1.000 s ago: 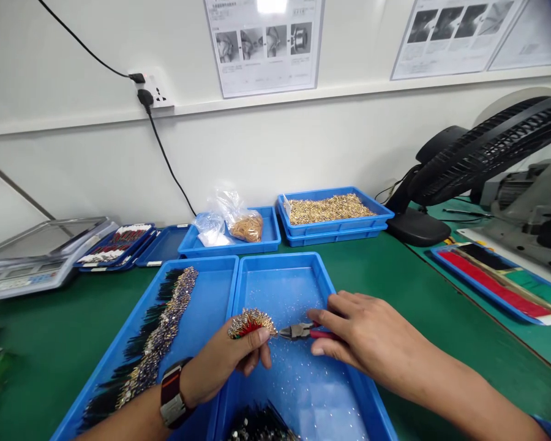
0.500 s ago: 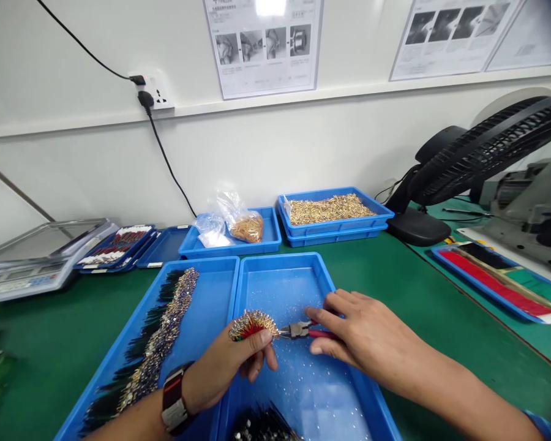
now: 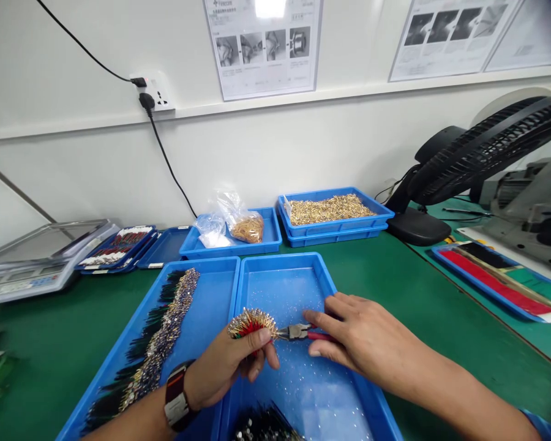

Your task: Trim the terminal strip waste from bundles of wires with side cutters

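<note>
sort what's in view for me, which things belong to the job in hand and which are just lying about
Belongs to the job:
bundle of metal-tipped pieces, in the left hand
red-handled pliers, in the right hand
blue tray, beneath the pliers
row of dark pieces, in the tray alongside, probably

Apparently just lying about:
black fan
weighing scale, far left
plastic bags

Legible text: none that we could read. Central printed sheet (image 3: 264, 76), wall (image 3: 239, 150): we noted lines of characters, too small and blurred. Right-hand printed sheet (image 3: 445, 46), same wall: likewise. White label (image 3: 155, 265), dark blue tray (image 3: 165, 246): wording indistinct to us.
</note>
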The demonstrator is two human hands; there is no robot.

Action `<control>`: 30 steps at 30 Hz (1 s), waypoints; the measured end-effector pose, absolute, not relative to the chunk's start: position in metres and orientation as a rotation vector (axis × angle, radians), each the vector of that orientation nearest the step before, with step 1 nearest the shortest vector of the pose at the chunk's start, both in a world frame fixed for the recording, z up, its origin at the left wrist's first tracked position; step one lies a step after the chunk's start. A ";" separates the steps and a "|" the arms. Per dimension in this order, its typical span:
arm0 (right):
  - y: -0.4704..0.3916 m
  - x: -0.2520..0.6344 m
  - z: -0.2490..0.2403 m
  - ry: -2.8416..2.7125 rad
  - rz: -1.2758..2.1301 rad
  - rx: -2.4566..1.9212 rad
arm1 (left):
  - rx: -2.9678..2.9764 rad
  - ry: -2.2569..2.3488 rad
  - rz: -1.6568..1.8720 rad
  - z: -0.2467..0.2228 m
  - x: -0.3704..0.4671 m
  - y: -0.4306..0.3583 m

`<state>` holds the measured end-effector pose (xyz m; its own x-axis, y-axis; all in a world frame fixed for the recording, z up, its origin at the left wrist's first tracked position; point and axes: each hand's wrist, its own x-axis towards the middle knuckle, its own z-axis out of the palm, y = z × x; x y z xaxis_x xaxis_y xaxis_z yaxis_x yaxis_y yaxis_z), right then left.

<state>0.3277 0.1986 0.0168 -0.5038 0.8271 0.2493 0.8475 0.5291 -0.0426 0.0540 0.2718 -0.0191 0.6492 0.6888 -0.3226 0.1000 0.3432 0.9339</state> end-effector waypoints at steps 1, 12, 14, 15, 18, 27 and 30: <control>0.198 0.328 0.017 -2.534 -0.131 -1.415 | 1.176 0.804 0.445 -0.019 0.054 0.272; 0.195 0.329 0.022 -2.521 -0.008 -1.385 | 1.117 0.779 0.470 -0.019 0.055 0.272; 0.195 0.330 0.026 -2.503 0.018 -1.373 | 1.097 0.757 0.481 -0.019 0.054 0.273; 0.195 0.331 0.028 -2.497 0.007 -1.371 | 1.092 0.745 0.479 -0.018 0.053 0.274; 0.192 0.332 0.033 -2.487 -0.017 -1.374 | 1.079 0.708 0.454 -0.018 0.051 0.276; 0.187 0.331 0.029 -2.530 -0.020 -1.378 | 1.283 0.728 0.378 -0.019 0.053 0.274; 0.190 0.330 0.024 -2.548 -0.063 -1.383 | 1.300 0.745 0.350 -0.018 0.053 0.273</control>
<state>0.3304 0.1901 0.0242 -0.5226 0.8207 0.2310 0.8311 0.5508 -0.0767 0.0531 0.2734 -0.0185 0.7229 0.6232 -0.2985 0.1689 0.2595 0.9508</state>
